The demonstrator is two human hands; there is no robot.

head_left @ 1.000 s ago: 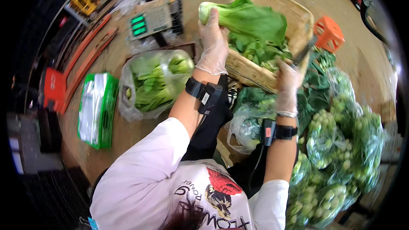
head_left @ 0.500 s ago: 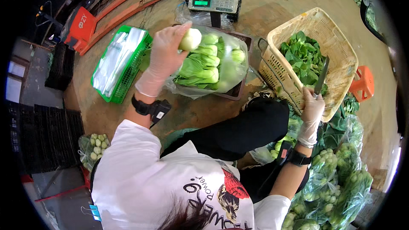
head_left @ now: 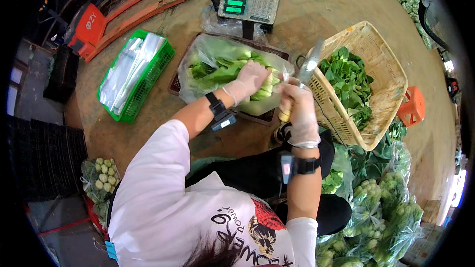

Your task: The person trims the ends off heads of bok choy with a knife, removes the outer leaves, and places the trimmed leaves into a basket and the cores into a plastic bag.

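Thin see-through plastic, faintly shiny and wrinkled, covers my left hand [head_left: 251, 80] and right hand [head_left: 298, 103]; my knife [head_left: 310, 65] shows a smooth, light-catching metal blade, and the bag [head_left: 207, 48] is clear, creased plastic film with a gloss, around smooth-stalked greens [head_left: 223, 72]. Crate [head_left: 385, 86]: hard yellowish plastic, perforated, stained and dull; basket [head_left: 150, 85]: green meshed plastic, with slick clear plastic sleeves [head_left: 131, 71] inside; stool [head_left: 412, 107]: smooth orange plastic. My shirt [head_left: 158, 183] is matt printed cloth, my trousers [head_left: 232, 173] matt black cloth, and the floor [head_left: 336, 2] looks scuffed and blotched.
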